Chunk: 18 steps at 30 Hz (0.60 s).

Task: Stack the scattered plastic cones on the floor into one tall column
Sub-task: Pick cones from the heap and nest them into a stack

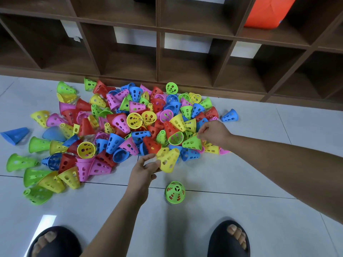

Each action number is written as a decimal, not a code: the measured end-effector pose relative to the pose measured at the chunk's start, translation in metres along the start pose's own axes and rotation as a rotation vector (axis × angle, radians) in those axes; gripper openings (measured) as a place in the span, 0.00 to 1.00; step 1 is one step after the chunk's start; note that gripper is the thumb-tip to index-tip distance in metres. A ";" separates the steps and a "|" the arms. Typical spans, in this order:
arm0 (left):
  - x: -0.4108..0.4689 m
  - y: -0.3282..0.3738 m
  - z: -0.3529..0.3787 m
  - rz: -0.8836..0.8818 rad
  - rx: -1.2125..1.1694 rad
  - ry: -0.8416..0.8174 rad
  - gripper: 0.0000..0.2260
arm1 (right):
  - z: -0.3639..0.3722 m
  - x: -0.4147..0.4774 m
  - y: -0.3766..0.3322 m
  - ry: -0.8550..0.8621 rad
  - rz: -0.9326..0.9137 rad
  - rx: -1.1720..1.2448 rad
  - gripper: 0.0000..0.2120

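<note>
A big heap of perforated plastic cones (pixel 133 119) in red, blue, yellow, green and pink lies scattered on the pale tiled floor. One green cone (pixel 175 192) stands upright on its own in front of the heap, with red showing through its holes. My left hand (pixel 143 172) pinches a yellow cone (pixel 168 160) at the heap's near edge. My right hand (pixel 213 133) reaches in from the right, and its fingertips pinch the rim of a green cone (pixel 192 142) lying on its side.
A dark wooden cubby shelf (pixel 157 52) runs along the back right behind the heap, with an orange object (pixel 267 12) in one compartment. A stray blue cone (pixel 230 115) lies right of the pile. My two feet in black slippers (pixel 228 240) stand at the bottom.
</note>
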<state>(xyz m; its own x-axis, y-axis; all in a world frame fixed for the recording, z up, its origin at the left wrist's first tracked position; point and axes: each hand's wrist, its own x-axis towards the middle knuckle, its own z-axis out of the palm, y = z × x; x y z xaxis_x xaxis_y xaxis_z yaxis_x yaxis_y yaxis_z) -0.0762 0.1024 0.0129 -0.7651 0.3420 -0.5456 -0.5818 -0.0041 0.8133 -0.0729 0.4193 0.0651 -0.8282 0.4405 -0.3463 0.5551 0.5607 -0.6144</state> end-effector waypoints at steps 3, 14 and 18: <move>-0.002 0.010 0.010 -0.034 -0.061 -0.145 0.11 | -0.001 0.000 0.002 -0.016 0.053 0.005 0.11; -0.010 0.014 0.022 -0.028 0.272 -0.401 0.09 | 0.023 -0.005 0.005 -0.075 -0.014 -0.103 0.03; -0.010 0.005 0.017 -0.023 0.414 -0.414 0.09 | 0.012 -0.006 -0.007 0.004 -0.021 -0.044 0.05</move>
<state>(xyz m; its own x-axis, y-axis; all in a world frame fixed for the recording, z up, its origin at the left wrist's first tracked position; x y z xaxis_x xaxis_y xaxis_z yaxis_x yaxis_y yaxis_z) -0.0663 0.1144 0.0258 -0.5332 0.6768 -0.5075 -0.3768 0.3471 0.8588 -0.0724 0.4044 0.0628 -0.8394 0.4314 -0.3306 0.5406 0.6000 -0.5897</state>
